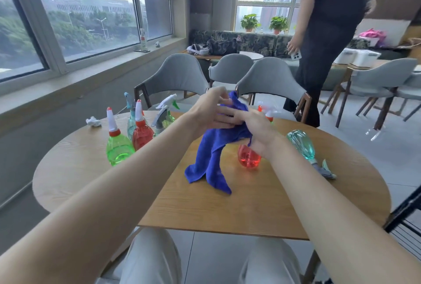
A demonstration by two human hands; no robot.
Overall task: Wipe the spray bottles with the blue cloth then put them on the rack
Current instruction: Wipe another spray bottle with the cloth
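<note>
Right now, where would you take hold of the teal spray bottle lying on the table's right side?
Probably around the body of the teal spray bottle, coming from above: it lies on its side, trigger head pointing toward the person.

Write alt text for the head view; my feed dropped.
The left hand pinches and the right hand steadies a bunched blue fabric cloth, its tail draped on the round wooden table beside an upright clear red plastic spray bottle. A clear teal plastic spray bottle lies on its side to the right; several more bottles stand grouped at left.
</note>
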